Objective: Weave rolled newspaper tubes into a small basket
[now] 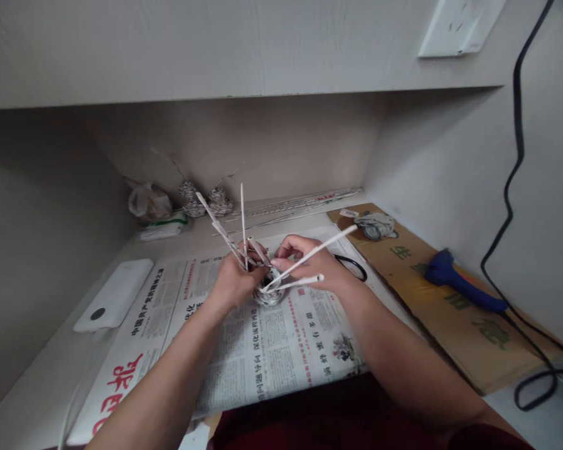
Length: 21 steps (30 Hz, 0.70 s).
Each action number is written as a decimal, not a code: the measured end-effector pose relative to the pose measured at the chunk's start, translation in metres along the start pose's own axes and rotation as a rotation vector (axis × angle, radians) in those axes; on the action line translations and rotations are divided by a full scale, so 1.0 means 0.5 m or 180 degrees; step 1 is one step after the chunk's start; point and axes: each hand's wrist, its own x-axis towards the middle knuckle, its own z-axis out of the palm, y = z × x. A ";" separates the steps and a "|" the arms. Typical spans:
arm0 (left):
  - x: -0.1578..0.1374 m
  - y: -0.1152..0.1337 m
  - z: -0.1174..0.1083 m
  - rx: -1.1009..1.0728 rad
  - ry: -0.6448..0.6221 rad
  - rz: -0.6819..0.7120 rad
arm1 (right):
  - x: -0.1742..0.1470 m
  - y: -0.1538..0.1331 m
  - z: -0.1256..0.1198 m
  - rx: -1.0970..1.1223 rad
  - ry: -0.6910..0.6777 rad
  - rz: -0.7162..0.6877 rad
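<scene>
A small round weave of rolled paper sticks [268, 297] sits low over the newspaper [234, 369], with several white sticks spreading up and out of it. My left hand [238, 276] is closed on the weave's left side, its thumb at the rim. My right hand [309, 261] reaches in from the other side, thumb and fingers pinched at the weave's upper edge. What the right fingertips pinch is too small to tell. One long paper stick [326, 250] passes in front of the right hand. A black loop [356, 267], like a scissors handle, shows beside the right wrist.
Two woven gourd shapes [192, 199] and a plastic bag [150, 201] stand at the back left. Long paper sticks [300, 203] lie along the back. A white power bank [115, 294] rests left. Right, cardboard [431, 331] carries a blue corded tool [462, 284] and a crumpled bundle [376, 226].
</scene>
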 end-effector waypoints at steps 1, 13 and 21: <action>-0.001 0.002 0.001 0.0001 0.0006 -0.0001 | 0.003 0.004 0.003 0.0005 -0.0018 0.0028; 0.002 -0.002 -0.011 -0.0204 -0.0296 0.0097 | 0.016 0.025 0.034 -0.0428 0.0272 -0.0033; -0.007 0.043 -0.078 -0.0585 -0.1690 -0.0263 | 0.006 0.027 0.032 -0.0282 0.0412 0.0314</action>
